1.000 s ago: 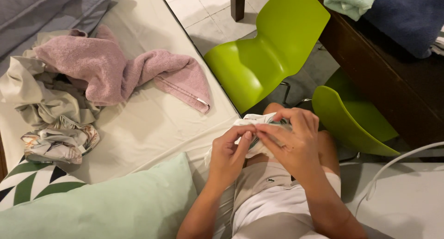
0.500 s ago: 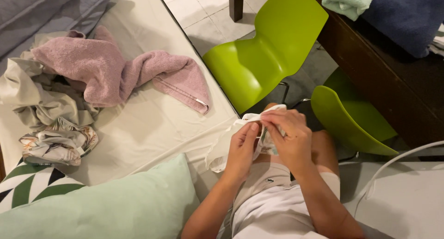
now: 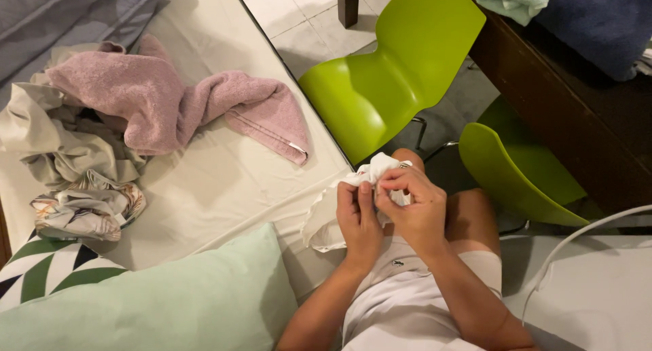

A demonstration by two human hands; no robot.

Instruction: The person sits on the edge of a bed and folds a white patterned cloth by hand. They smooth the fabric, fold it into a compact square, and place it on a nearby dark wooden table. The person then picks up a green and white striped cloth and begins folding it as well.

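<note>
Both hands hold a small white cloth (image 3: 326, 218) up over the person's lap, right beside the edge of the bed (image 3: 224, 188). The left hand (image 3: 358, 218) has its fingers (image 3: 365, 196) pinched together on the cloth's top edge. The right hand (image 3: 414, 205) is touching the left one, and its fingers (image 3: 394, 181) are curled shut on the same bunched top part. The rest of the cloth hangs down to the left of the hands. A pink towel (image 3: 170, 106) lies on the bed, well apart. A green chair (image 3: 394, 72) stands near the knees.
</note>
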